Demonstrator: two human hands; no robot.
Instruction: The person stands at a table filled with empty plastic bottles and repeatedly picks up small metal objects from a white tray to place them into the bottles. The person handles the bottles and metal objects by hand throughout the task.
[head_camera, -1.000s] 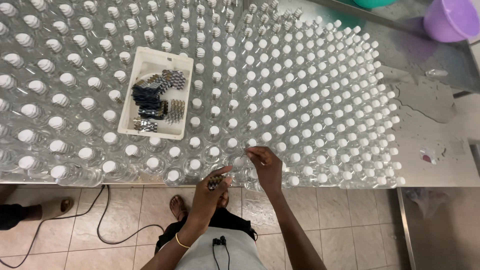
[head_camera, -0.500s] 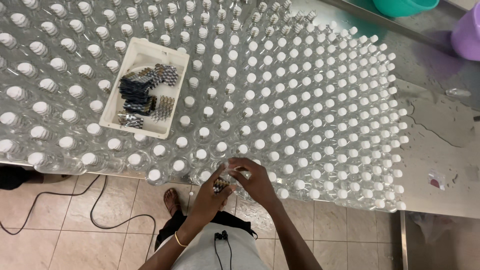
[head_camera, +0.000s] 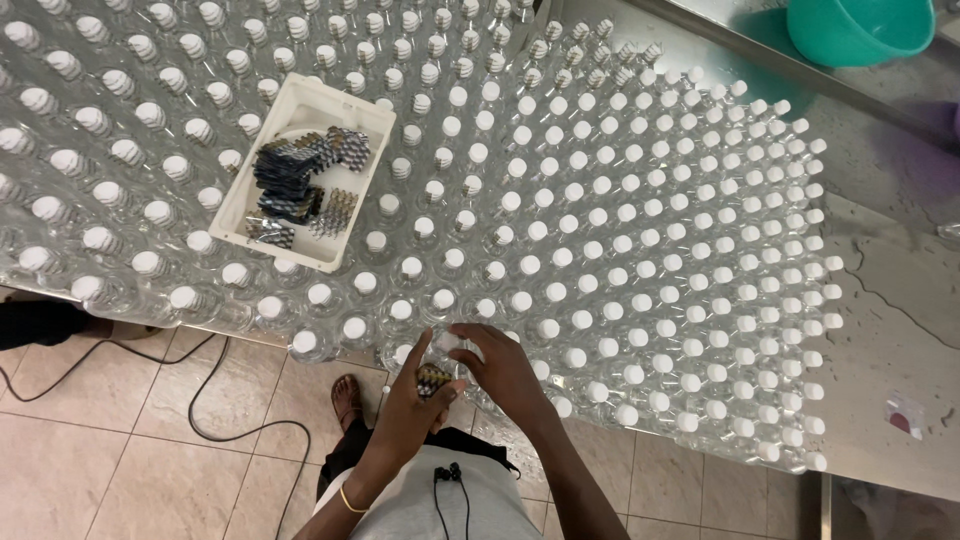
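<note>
A small stack of dark, striped labels (head_camera: 432, 379) sits pinched in the left hand (head_camera: 415, 405), fingers curled closed around it, at the near edge of the table. Just beside it the right hand (head_camera: 503, 372) rests with fingers bent over a clear bottle (head_camera: 447, 345) with a white cap in the front row; its fingertips touch the cap area, and whether they clamp it cannot be told. The 2 hands nearly meet. Around them stand many rows of capped clear bottles (head_camera: 620, 250) covering the steel table (head_camera: 890, 330). Among the bottles at the left sits a white tray (head_camera: 345, 105) holding more dark label bundles (head_camera: 290, 175). A teal basin (head_camera: 860, 28) stands at the far right corner. Below the table edge, a black cable (head_camera: 200, 400) lies on the tiled floor (head_camera: 120, 470)
</note>
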